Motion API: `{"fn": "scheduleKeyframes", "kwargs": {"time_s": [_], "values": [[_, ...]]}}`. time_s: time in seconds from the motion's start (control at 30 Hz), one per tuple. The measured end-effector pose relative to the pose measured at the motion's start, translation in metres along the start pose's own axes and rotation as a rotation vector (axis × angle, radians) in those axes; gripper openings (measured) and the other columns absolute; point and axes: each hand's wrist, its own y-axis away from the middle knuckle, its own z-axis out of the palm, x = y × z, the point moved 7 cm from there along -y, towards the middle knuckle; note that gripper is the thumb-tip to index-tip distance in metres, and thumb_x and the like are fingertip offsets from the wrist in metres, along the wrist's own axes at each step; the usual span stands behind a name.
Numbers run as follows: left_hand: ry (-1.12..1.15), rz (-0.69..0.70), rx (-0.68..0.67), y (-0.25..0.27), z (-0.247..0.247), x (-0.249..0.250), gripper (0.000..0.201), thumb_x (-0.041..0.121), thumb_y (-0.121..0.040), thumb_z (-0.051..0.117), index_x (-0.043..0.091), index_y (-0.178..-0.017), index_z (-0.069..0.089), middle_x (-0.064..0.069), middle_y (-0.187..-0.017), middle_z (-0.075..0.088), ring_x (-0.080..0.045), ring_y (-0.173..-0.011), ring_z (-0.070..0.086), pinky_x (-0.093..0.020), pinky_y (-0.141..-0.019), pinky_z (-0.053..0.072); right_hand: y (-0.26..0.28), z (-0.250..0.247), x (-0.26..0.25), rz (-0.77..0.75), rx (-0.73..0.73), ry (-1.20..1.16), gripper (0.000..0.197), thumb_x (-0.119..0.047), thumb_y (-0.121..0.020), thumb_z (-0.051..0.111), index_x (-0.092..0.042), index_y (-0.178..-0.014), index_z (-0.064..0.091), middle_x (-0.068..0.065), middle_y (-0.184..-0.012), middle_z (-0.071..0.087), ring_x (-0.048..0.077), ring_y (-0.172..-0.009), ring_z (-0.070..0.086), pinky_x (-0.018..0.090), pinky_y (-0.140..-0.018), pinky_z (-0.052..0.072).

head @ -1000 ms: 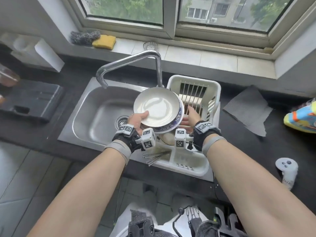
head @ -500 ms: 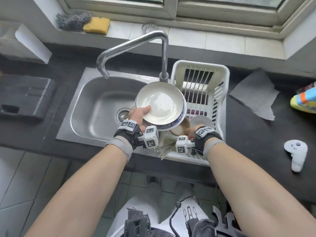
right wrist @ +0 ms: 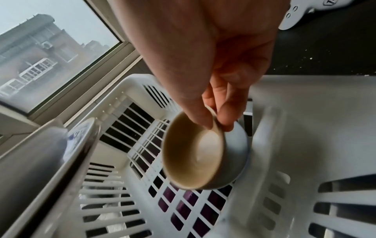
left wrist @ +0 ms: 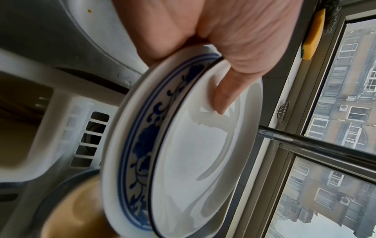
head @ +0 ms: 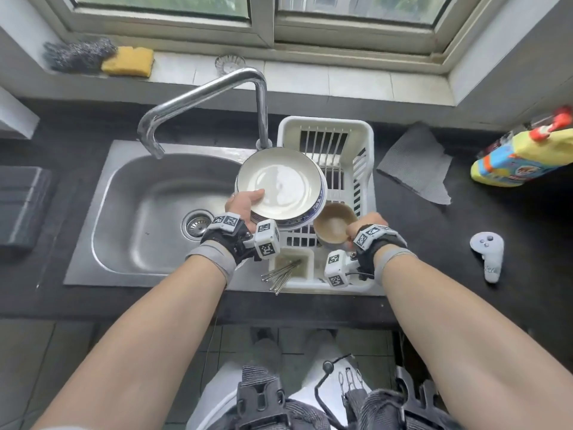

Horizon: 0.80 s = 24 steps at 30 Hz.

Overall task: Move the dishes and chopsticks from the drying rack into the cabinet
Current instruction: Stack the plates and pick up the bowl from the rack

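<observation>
We are standing at a dark desk point(head: 418, 243) under a window point(head: 263, 7), left grip point(head: 245, 201) grasping two stacked plates point(head: 280, 184), right grip point(head: 364, 223) pinching a bowl point(head: 333, 226) over the rack point(head: 366, 150).

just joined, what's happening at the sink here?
A person is unloading the white drying rack. The left hand grips two stacked plates, thumb on the top one. The right hand pinches the rim of a small bowl over the rack. The chopsticks are still in the rack's holder.
</observation>
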Motion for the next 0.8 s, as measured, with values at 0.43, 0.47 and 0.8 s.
{"fn": "scheduleKeyframes", "kwargs": {"time_s": [0.43,0.47,0.8], "values": [[0.016,-0.036,0.007,-0.013,0.009,-0.009,0.065,0.006,-0.067,0.080,0.006,-0.129,0.060,-0.026,-0.119,0.074,-0.053,-0.097,0.073,-0.080,-0.082,0.050,-0.011,-0.011,-0.051,-0.262,0.015,0.247,0.026,-0.016,-0.089,0.064,-0.020,-0.114,0.069,0.009,-0.109,0.071,0.033,-0.095,0.067,0.037,-0.085,0.056],[0.012,-0.040,0.020,-0.015,0.006,-0.010,0.065,0.007,-0.068,0.080,0.007,-0.129,0.059,-0.026,-0.119,0.074,-0.053,-0.097,0.073,-0.080,-0.082,0.050,-0.013,-0.003,-0.051,-0.277,-0.014,0.296,0.027,-0.015,-0.089,0.062,-0.018,-0.114,0.069,0.009,-0.105,0.071,0.033,-0.089,0.066,0.036,-0.082,0.057],[0.000,-0.041,0.050,-0.006,0.002,-0.012,0.050,0.008,-0.081,0.072,-0.001,-0.130,0.061,-0.029,-0.116,0.074,-0.052,-0.098,0.073,-0.067,-0.082,0.057,-0.027,0.015,-0.058,-0.389,-0.142,0.653,0.004,-0.005,-0.090,0.055,-0.007,-0.089,0.059,0.012,-0.077,0.056,0.033,-0.076,0.059,0.036,-0.071,0.050]]}}
